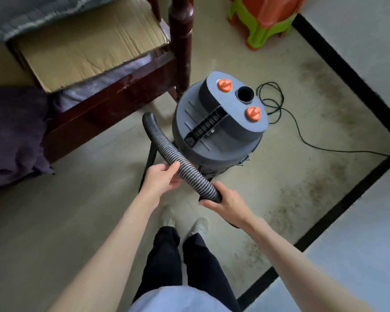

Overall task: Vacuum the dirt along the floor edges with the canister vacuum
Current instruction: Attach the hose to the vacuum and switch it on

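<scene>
A grey canister vacuum [220,122] with two orange knobs and an open round port on top stands on the floor in front of me. Its ribbed grey hose [167,149] arcs up beside the canister on the left. My left hand [161,176] grips the middle of the hose from the left. My right hand [223,202] holds the hose's black end cuff. Dark dirt [324,91] lies in bands on the beige floor along the black baseboard [347,70] at the right.
A dark wooden bed frame [113,102] with cardboard on it stands at the left, one post close to the vacuum. The black power cord [279,109] lies coiled to the canister's right. Stacked orange and green plastic stools [263,21] sit in the far corner. My feet [185,221] are below.
</scene>
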A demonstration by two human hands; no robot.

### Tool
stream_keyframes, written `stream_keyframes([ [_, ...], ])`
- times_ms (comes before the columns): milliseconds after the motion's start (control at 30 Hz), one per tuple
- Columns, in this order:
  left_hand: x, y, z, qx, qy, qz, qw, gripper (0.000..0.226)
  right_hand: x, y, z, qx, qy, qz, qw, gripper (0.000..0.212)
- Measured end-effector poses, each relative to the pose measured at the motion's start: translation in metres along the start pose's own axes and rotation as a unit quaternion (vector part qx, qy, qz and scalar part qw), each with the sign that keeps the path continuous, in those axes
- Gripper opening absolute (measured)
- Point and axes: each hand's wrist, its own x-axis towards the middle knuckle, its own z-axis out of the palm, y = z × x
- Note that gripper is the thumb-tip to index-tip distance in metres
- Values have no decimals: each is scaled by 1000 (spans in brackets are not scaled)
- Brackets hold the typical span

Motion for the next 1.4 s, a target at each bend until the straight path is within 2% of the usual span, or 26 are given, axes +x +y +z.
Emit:
stream_keyframes([
  [33,-6,3,-2,110,19,23,993,22,-9,-1,-6,0,4,4,1000,33],
  [67,-12,7,-5,251,25,66,965,45,-18,-3,-11,3,7,7,1000,34],
  [100,-17,11,-6,391,-1,130,911,68,-26,-5,-16,6,9,10,1000,36],
  [133,-23,16,-3,509,-45,204,835,81,-33,-8,-19,11,12,11,1000,36],
  [200,-34,24,9,656,-143,331,663,80,-49,-18,-23,18,25,6,1000,37],
  [233,-39,28,16,683,-177,368,605,73,-57,-23,-25,21,39,4,999,37],
  [267,-44,34,23,689,-197,392,577,63,-65,-27,-27,25,57,2,998,37],
  [300,-48,39,29,681,-205,415,568,54,-74,-30,-30,29,79,1,996,37],
  [400,-58,52,37,645,-217,475,559,44,-102,-29,-39,61,165,0,984,33],
  [467,-64,62,38,622,-214,493,570,44,-120,-26,-41,121,250,32,960,23],
  [533,-71,75,37,614,-207,484,588,44,-134,-21,-41,154,331,132,921,29],
  [600,-82,90,38,607,-205,481,598,43,-142,-13,-42,231,342,280,866,45],
  [667,-95,101,39,592,-200,498,602,42,-147,-12,-44,432,304,362,768,48],
  [767,-114,109,40,580,-181,534,588,42,-147,-16,-57,693,238,340,589,30],
  [833,-124,112,38,578,-172,542,585,42,-146,-17,-65,787,220,317,482,23],
  [867,-128,112,36,575,-170,542,588,42,-145,-17,-70,810,219,306,449,19],
  [900,-132,112,34,571,-169,540,595,43,-144,-18,-75,822,222,294,434,16],
  [1033,-141,111,24,551,-159,517,636,44,-148,-23,-100,831,251,247,432,15],
  [1133,-146,114,17,545,-155,495,659,46,-153,-29,-116,857,274,193,391,12],
  [1233,-149,121,10,540,-139,478,679,50,-159,-36,-135,883,292,133,343,28],
  [1400,-153,132,7,547,-105,460,691,53,-167,-41,-174,881,339,88,318,46],
])
